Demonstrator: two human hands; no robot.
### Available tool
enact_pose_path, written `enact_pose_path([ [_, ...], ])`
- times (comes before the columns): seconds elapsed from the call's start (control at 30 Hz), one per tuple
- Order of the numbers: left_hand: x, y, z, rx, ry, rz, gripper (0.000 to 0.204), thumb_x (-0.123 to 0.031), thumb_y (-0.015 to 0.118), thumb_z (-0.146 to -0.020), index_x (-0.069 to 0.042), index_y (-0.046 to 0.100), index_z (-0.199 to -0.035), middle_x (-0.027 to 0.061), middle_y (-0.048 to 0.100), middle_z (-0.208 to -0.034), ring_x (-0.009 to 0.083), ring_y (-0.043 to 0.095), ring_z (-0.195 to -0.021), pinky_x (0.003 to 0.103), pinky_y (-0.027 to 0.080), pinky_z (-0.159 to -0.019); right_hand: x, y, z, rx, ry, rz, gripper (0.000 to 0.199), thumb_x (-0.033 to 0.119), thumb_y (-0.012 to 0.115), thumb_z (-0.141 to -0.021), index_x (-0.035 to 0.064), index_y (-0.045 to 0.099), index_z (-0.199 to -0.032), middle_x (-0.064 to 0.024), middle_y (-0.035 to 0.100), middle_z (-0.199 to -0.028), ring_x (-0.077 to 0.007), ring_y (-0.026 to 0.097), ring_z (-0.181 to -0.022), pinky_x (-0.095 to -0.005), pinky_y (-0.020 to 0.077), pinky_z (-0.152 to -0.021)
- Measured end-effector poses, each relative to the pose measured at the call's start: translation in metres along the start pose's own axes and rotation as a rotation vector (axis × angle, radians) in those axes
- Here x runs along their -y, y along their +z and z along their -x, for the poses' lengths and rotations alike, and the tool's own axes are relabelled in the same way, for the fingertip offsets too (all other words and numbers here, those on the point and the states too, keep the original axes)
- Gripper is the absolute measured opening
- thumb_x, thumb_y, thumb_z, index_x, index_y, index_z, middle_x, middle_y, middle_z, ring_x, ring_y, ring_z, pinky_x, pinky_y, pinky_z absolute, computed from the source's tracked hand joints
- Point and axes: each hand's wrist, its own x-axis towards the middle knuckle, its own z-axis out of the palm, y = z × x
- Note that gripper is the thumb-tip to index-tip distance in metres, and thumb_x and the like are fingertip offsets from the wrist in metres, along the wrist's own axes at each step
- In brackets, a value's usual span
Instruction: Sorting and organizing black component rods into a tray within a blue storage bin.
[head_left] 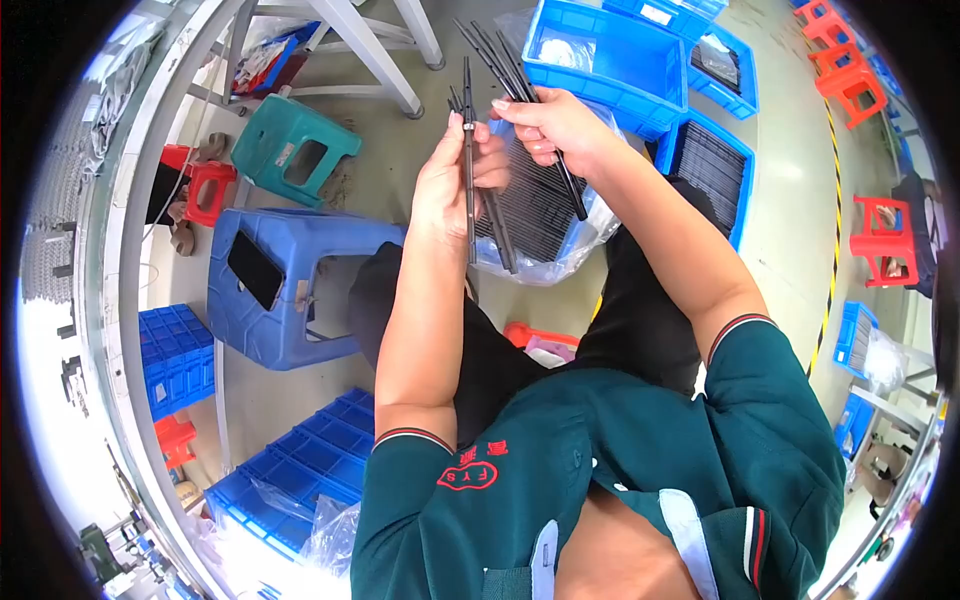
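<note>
Two hands up front: left hand (452,185) pinches one thin dark plastic rod (468,150) upright, right hand (552,125) fisted round a bundle of same rods (510,75). Imo keep single rod steady w/ thumb, over the blue bin of rods (545,215).

Around my blue plastic stool (290,285), the grey concrete floor (790,180) carries a teal plastic stool (293,145) beyond it and blue plastic crates (600,55) farther right.
</note>
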Motion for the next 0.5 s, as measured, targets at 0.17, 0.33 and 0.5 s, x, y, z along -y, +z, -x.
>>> enact_pose_path([
  [0.17,0.002,0.009,0.004,-0.021,0.011,-0.079,0.037,-0.039,0.042,-0.095,-0.005,0.048,-0.082,0.0033,0.039,-0.077,0.0102,0.036,-0.063,0.022,0.035,-0.053,-0.001,-0.003,0.001,-0.015,0.05,-0.008,0.024,0.027,0.066,-0.083,0.0044,0.056,-0.085,0.0048,0.037,-0.053,-0.0063,0.03,-0.041,-0.0241,0.0211,-0.039],
  [0.33,0.01,0.013,0.012,-0.139,0.01,-0.195,0.037,-0.04,0.045,-0.094,-0.005,0.051,-0.082,0.0082,0.049,-0.088,0.0165,0.047,-0.073,0.029,0.046,-0.065,-0.004,0.0,-0.003,-0.042,0.044,0.031,0.028,0.031,0.068,-0.08,0.0065,0.055,-0.082,0.0049,0.038,-0.052,-0.0063,0.033,-0.04,-0.0242,0.022,-0.037],
  [0.5,0.015,0.016,0.016,-0.088,0.045,-0.299,0.038,-0.039,0.046,-0.093,-0.004,0.055,-0.083,0.0074,0.056,-0.084,0.0181,0.055,-0.074,0.036,0.052,-0.067,-0.01,0.006,-0.001,-0.054,0.041,-0.048,0.023,0.028,0.067,-0.08,0.0076,0.055,-0.08,0.0016,0.048,-0.054,-0.0071,0.043,-0.042,-0.0224,0.026,-0.037],
])
